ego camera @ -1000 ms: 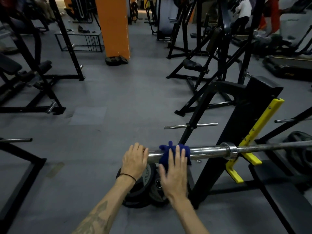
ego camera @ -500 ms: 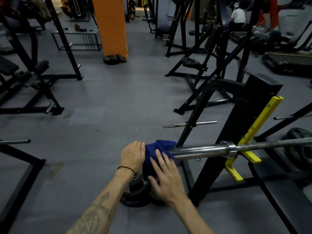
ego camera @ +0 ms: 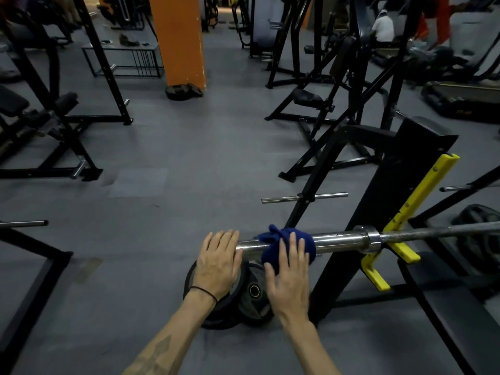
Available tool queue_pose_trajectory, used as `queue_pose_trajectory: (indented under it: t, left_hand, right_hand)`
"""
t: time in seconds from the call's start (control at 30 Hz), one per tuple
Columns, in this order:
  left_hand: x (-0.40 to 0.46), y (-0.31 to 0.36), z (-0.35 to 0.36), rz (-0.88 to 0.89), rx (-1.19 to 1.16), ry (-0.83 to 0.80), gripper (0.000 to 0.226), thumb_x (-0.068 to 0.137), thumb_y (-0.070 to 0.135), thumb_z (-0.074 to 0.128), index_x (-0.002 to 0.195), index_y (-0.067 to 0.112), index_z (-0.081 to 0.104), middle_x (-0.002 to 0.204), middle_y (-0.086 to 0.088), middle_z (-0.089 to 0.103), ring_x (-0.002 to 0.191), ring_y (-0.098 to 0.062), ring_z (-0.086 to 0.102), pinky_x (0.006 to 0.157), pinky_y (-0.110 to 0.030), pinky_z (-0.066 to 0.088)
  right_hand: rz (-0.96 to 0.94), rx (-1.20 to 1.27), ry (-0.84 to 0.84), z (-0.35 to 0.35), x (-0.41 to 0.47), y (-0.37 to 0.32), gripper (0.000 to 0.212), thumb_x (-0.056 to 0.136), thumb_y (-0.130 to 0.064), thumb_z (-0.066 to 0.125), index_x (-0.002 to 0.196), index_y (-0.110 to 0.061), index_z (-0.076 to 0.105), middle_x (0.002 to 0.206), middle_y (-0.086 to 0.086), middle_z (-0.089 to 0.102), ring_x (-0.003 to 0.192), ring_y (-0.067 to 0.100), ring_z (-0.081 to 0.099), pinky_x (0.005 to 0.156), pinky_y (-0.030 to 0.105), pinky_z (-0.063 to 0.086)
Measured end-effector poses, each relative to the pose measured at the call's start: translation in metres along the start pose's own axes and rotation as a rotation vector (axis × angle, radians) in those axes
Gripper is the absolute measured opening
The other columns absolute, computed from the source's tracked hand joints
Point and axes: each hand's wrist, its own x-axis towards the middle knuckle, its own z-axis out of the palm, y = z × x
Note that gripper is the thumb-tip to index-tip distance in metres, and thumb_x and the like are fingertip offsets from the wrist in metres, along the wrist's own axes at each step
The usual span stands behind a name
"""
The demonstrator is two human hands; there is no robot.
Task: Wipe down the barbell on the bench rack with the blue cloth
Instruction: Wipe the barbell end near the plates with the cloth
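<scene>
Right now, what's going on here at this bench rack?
A person is wiping the barbell that sits in the yellow hooks of a bench rack. The right hand presses a bunched blue cloth against the chrome sleeve with straight fingers, while the left hand rests flat on the sleeve's end, apparently steadying it. Weight plates lean on the floor just below the hands. The thinner shaft right of the collar has no cloth on it.

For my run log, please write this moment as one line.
right hand: presses blue cloth on barbell sleeve | left hand: rests on sleeve end | bar: on yellow hook
</scene>
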Motion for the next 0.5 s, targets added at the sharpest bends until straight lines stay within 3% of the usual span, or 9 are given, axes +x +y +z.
queue_pose_trajectory:
  t: [0.1, 0.2, 0.23, 0.3, 0.37, 0.4, 0.5]
  left_hand:
    - [0.003, 0.004, -0.002, -0.025, -0.019, 0.013, 0.034, 0.1, 0.031, 0.044, 0.112, 0.01, 0.068, 0.102, -0.005, 0.066, 0.094, -0.029, 0.06, 0.092, -0.045, 0.048]
    - [0.005, 0.003, -0.004, -0.015, -0.033, 0.022, 0.029, 0.1, 0.03, 0.046, 0.108, 0.012, 0.067, 0.094, -0.004, 0.064, 0.088, -0.027, 0.058, 0.087, -0.043, 0.047]
    - [0.006, 0.003, -0.005, -0.011, -0.03, 0.024, 0.029, 0.099, 0.031, 0.047, 0.107, 0.012, 0.067, 0.094, -0.004, 0.064, 0.087, -0.028, 0.058, 0.086, -0.043, 0.047]
    - [0.007, 0.004, -0.007, -0.011, -0.019, 0.021, 0.028, 0.099, 0.032, 0.049, 0.106, 0.012, 0.067, 0.094, -0.004, 0.063, 0.088, -0.028, 0.057, 0.088, -0.043, 0.047]
    - [0.007, 0.005, -0.006, -0.027, -0.017, 0.015, 0.028, 0.099, 0.033, 0.049, 0.107, 0.012, 0.066, 0.096, -0.005, 0.064, 0.092, -0.028, 0.057, 0.091, -0.044, 0.048]
    - [0.006, 0.004, -0.005, -0.034, -0.017, 0.01, 0.03, 0.1, 0.033, 0.047, 0.109, 0.012, 0.067, 0.099, -0.005, 0.064, 0.096, -0.029, 0.059, 0.092, -0.045, 0.048]
    - [0.003, 0.0, -0.003, -0.002, -0.002, 0.003, 0.039, 0.102, 0.032, 0.041, 0.118, 0.008, 0.067, 0.114, -0.01, 0.068, 0.11, -0.032, 0.062, 0.097, -0.048, 0.049]
  right_hand:
    - [-0.157, 0.067, -0.116, 0.011, -0.013, -0.027, 0.071, 0.104, -0.048, 0.047, 0.162, -0.011, 0.029, 0.173, 0.011, 0.014, 0.16, 0.033, 0.009, 0.128, 0.046, 0.013]
    - [-0.399, -0.099, -0.144, 0.002, -0.006, 0.007, 0.064, 0.103, -0.042, 0.05, 0.161, -0.018, 0.035, 0.173, 0.006, 0.015, 0.159, 0.028, 0.016, 0.123, 0.051, 0.023]
    - [-0.369, -0.121, -0.101, -0.001, -0.002, 0.018, 0.062, 0.103, -0.039, 0.049, 0.16, -0.017, 0.037, 0.173, 0.006, 0.016, 0.159, 0.029, 0.018, 0.122, 0.054, 0.025]
    - [-0.106, -0.035, -0.006, -0.004, 0.0, 0.02, 0.063, 0.104, -0.038, 0.045, 0.16, -0.013, 0.034, 0.173, 0.006, 0.016, 0.159, 0.03, 0.015, 0.124, 0.057, 0.02]
    - [0.086, 0.085, 0.016, 0.001, -0.001, -0.008, 0.068, 0.105, -0.045, 0.041, 0.162, -0.011, 0.028, 0.174, 0.004, 0.011, 0.16, 0.03, 0.007, 0.128, 0.051, 0.012]
    - [0.059, 0.12, -0.025, 0.005, -0.004, -0.023, 0.07, 0.105, -0.048, 0.042, 0.162, -0.01, 0.028, 0.174, 0.005, 0.01, 0.16, 0.031, 0.005, 0.128, 0.047, 0.01]
    - [-0.34, 0.001, -0.174, 0.009, -0.013, -0.022, 0.069, 0.104, -0.049, 0.045, 0.162, -0.014, 0.032, 0.173, 0.008, 0.014, 0.159, 0.028, 0.013, 0.126, 0.045, 0.018]
